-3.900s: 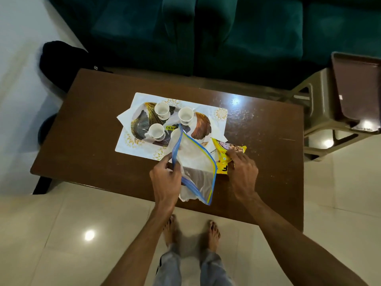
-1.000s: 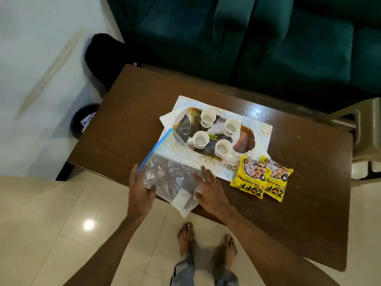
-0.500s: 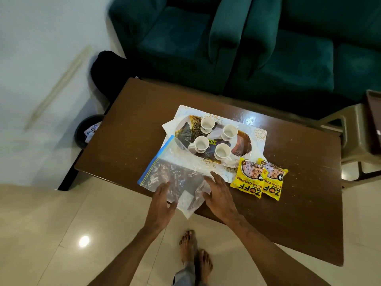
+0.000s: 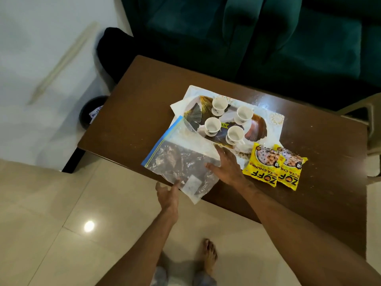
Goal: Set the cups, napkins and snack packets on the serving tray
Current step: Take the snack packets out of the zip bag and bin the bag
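Yellow snack packets (image 4: 274, 166) lie just beside right hand (image 4: 226, 169) — seemingly apart

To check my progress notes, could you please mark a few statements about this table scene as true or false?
1. Four white cups stand on the serving tray. True.
2. The two yellow soya chunks packets lie on the tray. False: they lie on the table, beside it.
3. The right hand rests flat on the clear zip bag. True.
4. The left hand grips a cup. False: its relaxed fingers touch the bag's near edge.
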